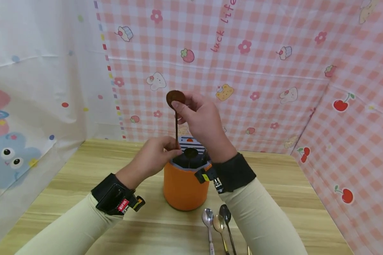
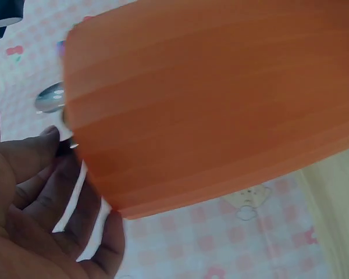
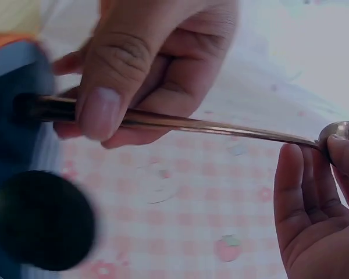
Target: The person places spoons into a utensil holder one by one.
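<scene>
Spoon point(image 1: 176, 117) pinched by both hands, handle tip hidden inside orange holder point(image 1: 183, 189).

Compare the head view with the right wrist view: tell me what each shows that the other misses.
Only the head view shows the whole orange holder on the wooden table, with three loose spoons lying in front of it.

Only the right wrist view shows, close up, the left hand pinching the brown spoon by its handle.

Both show the right hand holding that spoon's bowl end, and the pink checked backdrop.
</scene>
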A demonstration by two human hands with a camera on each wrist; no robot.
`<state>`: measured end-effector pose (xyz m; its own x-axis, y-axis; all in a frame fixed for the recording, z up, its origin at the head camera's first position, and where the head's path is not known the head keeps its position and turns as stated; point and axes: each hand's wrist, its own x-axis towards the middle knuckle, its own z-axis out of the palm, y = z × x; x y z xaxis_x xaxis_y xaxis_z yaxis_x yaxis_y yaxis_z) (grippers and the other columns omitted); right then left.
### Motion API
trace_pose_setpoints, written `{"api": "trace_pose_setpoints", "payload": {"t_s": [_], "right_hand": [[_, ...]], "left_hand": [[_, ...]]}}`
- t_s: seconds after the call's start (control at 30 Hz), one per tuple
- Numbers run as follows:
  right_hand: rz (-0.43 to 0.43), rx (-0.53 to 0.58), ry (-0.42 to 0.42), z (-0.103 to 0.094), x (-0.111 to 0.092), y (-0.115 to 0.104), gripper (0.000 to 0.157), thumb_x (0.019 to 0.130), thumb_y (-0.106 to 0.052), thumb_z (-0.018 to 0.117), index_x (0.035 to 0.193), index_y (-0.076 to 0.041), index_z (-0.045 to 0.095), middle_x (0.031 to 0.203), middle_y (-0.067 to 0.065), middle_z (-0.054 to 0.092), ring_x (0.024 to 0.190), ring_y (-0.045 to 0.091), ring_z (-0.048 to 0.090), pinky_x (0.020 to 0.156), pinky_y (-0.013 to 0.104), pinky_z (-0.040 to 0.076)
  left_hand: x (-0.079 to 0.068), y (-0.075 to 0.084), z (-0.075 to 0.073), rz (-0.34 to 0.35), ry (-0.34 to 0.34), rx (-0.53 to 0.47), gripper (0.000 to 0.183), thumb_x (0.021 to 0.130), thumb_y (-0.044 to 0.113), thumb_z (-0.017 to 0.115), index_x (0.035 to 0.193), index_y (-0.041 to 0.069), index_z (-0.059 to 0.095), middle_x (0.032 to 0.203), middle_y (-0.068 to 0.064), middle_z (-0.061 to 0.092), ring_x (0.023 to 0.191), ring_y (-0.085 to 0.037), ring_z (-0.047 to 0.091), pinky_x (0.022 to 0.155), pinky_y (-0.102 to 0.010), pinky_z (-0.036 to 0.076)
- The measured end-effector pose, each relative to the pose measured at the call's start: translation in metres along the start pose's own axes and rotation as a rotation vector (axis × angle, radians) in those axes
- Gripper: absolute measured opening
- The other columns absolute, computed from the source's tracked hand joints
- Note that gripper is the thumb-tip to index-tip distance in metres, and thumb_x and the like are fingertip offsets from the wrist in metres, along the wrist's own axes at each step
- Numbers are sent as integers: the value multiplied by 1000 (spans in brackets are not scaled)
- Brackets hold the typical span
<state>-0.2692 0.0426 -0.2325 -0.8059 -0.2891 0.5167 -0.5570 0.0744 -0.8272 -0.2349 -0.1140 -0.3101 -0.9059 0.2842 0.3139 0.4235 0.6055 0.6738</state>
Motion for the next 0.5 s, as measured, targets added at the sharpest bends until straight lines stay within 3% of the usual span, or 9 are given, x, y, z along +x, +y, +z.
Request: {"api": "trace_pose_setpoints", "payload": {"t_s": [0.2,0.37,0.5], "right_hand": [[110,-130,-105,5,-4,24,24,97,-21,63,119,-12,65,101,9,66,81,20,65,71,34,57],[135,-298,-170,9,-7,30,17,98,-28,62,111,-19,67,105,-1,67,90,13,62,77,34,54],[147,-332,-188,12,-11,30,15,99,-30,60,109,-21,66,105,-2,68,92,12,62,82,36,53]], "left_hand": [[-5,-9,7,-11,-36,54,6,91,16,71,88,11,70,81,-2,63,71,-18,52,61,-33,45],[-8,-8,4,-20,15,107,7,91,15,70,93,9,72,93,-5,65,84,-21,57,71,-38,48],[-12,-8,-3,-84,38,122,13,93,18,69,99,8,73,105,-8,68,89,-24,59,75,-42,49]]}}
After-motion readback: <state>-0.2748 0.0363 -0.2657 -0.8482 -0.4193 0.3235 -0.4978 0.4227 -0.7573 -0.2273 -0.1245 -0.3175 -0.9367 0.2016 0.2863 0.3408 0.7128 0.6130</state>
